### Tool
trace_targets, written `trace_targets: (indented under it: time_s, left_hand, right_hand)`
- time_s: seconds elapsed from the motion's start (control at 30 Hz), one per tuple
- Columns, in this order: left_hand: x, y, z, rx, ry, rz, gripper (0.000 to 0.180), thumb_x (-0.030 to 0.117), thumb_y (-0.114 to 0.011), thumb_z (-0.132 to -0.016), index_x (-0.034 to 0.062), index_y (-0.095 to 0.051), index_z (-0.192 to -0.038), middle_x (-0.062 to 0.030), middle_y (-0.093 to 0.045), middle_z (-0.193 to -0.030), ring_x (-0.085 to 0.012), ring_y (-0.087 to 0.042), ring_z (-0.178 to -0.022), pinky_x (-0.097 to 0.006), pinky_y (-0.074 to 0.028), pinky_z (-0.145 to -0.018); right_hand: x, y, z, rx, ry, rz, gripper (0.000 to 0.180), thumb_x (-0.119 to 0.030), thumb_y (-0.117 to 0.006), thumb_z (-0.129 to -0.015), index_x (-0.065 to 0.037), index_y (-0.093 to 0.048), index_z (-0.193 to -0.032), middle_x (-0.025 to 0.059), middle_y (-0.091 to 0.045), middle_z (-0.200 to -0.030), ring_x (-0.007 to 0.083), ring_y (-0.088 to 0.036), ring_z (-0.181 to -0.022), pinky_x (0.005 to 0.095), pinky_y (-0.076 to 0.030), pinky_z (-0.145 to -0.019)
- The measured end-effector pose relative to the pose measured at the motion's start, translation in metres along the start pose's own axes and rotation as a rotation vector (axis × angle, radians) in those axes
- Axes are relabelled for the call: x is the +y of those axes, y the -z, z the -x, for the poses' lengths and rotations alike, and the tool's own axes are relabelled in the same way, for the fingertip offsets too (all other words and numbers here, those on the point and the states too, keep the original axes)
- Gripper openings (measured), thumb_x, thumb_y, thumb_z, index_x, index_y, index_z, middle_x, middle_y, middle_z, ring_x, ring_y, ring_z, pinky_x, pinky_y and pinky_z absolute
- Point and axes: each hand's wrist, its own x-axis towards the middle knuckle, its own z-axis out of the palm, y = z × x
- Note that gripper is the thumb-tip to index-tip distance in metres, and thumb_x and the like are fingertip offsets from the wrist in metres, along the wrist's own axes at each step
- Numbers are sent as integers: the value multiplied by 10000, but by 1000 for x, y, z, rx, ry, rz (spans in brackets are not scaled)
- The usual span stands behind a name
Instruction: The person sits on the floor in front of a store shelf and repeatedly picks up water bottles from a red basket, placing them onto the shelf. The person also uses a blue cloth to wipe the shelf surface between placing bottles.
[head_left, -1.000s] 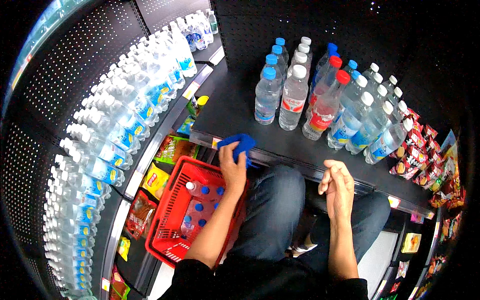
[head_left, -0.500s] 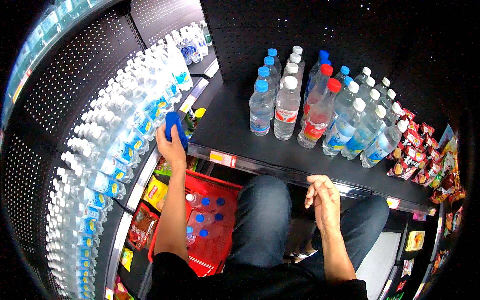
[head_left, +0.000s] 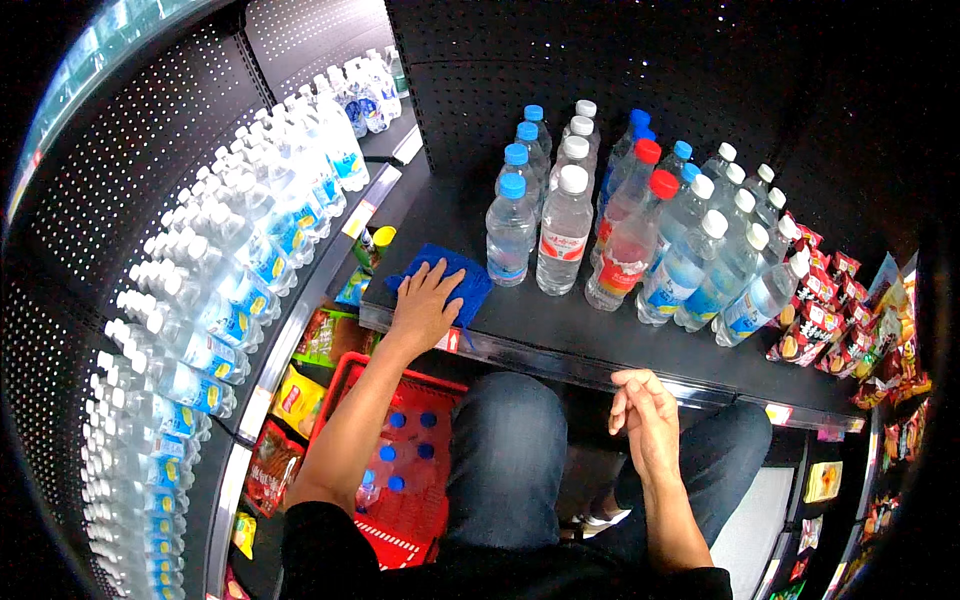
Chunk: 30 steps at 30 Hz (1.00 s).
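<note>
My left hand (head_left: 428,305) lies flat with spread fingers on a blue cloth (head_left: 470,292), pressing it onto the black shelf (head_left: 520,325) near its front left corner. The cloth lies just left of a row of water bottles with light blue caps (head_left: 509,235). Beside them stand clear bottles with white caps (head_left: 565,240). Over my right knee, in front of the shelf edge, hovers my right hand (head_left: 645,415); its fingers are loosely curled together, with nothing visible in them.
Red-capped bottles (head_left: 622,262) and blue-labelled bottles (head_left: 685,272) stand farther right, before red snack packs (head_left: 808,325). A red basket (head_left: 405,525) with blue-capped bottles sits below by my left knee. Dense rows of water bottles (head_left: 210,350) fill the left shelf.
My left hand has moved right from beside the shelf's left end onto its top. The bunched blue cloth is now spread under it. My right hand has hardly moved.
</note>
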Motion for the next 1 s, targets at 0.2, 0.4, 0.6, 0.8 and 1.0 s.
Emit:
trace_targets:
  time_s: [0.2, 0.4, 0.6, 0.8, 1.0]
  left_hand:
    - [-21, -15, -41, 15, 42, -88, 547, 412, -467, -1039, 219, -410, -1547, -177, -340, -1614, -424, -285, -1488, -592, -219, -1196]
    - [-22, -41, -116, 17, 98, -133, 595, 506, -418, -1033, 266, -357, -1574, -183, -278, -1643, -464, -240, -1497, -643, -193, -1188]
    - [-36, -58, -179, 97, 117, -72, 634, 569, -442, -1002, 240, -432, -1545, -177, -308, -1633, -451, -238, -1504, -638, -161, -1198]
    - [-58, -68, -212, 182, 155, -56, 631, 544, -477, -996, 212, -451, -1532, -183, -321, -1624, -437, -266, -1496, -624, -172, -1202]
    - [-79, -58, -205, 140, 268, -143, 640, 488, -430, -1033, 143, -366, -1569, -206, -275, -1640, -423, -247, -1510, -593, -177, -1214]
  right_hand:
    - [6, -2, -4, 14, -41, 20, 231, -193, -530, -1061, -5, -654, -1115, 47, -615, -762, 117, -551, -619, 257, -488, -600]
    - [14, 2, -7, 48, -82, 40, 241, -197, -529, -1065, 2, -661, -1103, 61, -624, -760, 126, -560, -611, 258, -488, -590]
    - [22, -3, -14, 51, -155, 44, 260, -217, -557, -1057, 15, -660, -1112, 73, -632, -771, 141, -575, -621, 265, -501, -600]
    - [28, 2, -21, 70, -207, 53, 269, -213, -551, -1058, 27, -651, -1129, 82, -634, -775, 152, -584, -627, 273, -507, -609]
    - [33, 0, -20, 57, -227, 36, 238, -171, -529, -1062, 21, -657, -1122, 82, -635, -781, 152, -580, -631, 280, -506, -621]
